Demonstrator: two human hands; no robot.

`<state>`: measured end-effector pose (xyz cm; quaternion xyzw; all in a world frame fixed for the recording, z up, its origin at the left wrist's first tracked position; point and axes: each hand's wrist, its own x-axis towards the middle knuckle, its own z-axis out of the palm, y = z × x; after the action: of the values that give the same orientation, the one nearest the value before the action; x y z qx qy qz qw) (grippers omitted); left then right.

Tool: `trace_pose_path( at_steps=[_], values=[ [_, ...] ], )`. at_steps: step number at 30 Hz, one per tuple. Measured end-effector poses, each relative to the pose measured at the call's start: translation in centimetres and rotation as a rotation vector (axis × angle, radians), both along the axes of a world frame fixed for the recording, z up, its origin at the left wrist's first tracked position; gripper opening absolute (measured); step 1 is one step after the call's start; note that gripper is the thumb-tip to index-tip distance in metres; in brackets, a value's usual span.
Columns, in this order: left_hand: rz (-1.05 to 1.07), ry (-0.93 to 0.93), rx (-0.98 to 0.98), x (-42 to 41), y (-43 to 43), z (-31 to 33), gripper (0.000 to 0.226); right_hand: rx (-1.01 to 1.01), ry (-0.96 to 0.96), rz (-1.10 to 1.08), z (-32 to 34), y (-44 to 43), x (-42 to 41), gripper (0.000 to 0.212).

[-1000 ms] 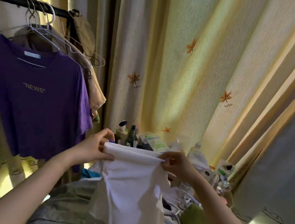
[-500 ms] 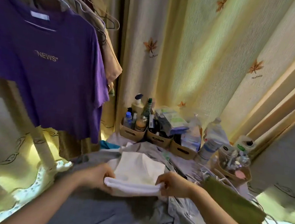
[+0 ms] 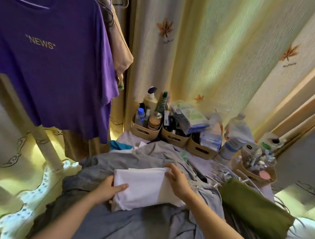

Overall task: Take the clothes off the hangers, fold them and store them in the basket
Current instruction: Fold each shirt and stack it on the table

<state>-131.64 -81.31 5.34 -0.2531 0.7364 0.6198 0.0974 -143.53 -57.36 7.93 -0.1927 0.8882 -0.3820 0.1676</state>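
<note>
A folded white garment (image 3: 143, 186) lies on a heap of grey clothes (image 3: 143, 226) in front of me. My left hand (image 3: 108, 189) grips its left edge, thumb on top and fingers tucked under. At the far right corner of the white fold, my right hand (image 3: 176, 180) lies on the cloth with its fingers curled over the edge. A purple "NEWS" T-shirt (image 3: 49, 56) hangs on a hanger at upper left, with a beige garment (image 3: 120, 53) behind it. A rolled olive-green garment (image 3: 255, 213) rests at the right. No basket for clothes is in view.
Small tan bins (image 3: 172, 137) filled with bottles and packets stand behind the clothes against a yellow curtain (image 3: 216, 48). White wire hangers (image 3: 222, 178) lie under the green garment. A round container of small items (image 3: 255, 164) sits at right. A lace-edged cloth (image 3: 29, 197) drapes at left.
The white garment went from held up in the air, down onto the grey heap, and has been folded over into a flat rectangle. My view tilted downward.
</note>
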Motion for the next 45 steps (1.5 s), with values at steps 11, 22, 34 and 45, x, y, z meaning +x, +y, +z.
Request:
trace_pose_path(
  at_steps=[11,22,34,45],
  values=[
    [0.168,-0.352,-0.239,0.7,0.3,-1.3,0.075,0.207,0.489,0.194,-0.5,-0.1,1.8,0.024],
    [0.256,-0.227,0.552,-0.3,1.8,2.8,0.030,-0.090,-0.538,-0.193,-1.9,1.1,8.3,0.054],
    [-0.197,-0.015,0.741,-8.9,10.4,12.9,0.041,-1.405,-0.950,-0.656,4.9,10.8,2.8,0.059],
    [-0.479,0.061,0.195,-17.6,31.0,5.3,0.062,-0.660,-0.233,-1.310,3.5,30.6,1.6,0.073]
  ],
)
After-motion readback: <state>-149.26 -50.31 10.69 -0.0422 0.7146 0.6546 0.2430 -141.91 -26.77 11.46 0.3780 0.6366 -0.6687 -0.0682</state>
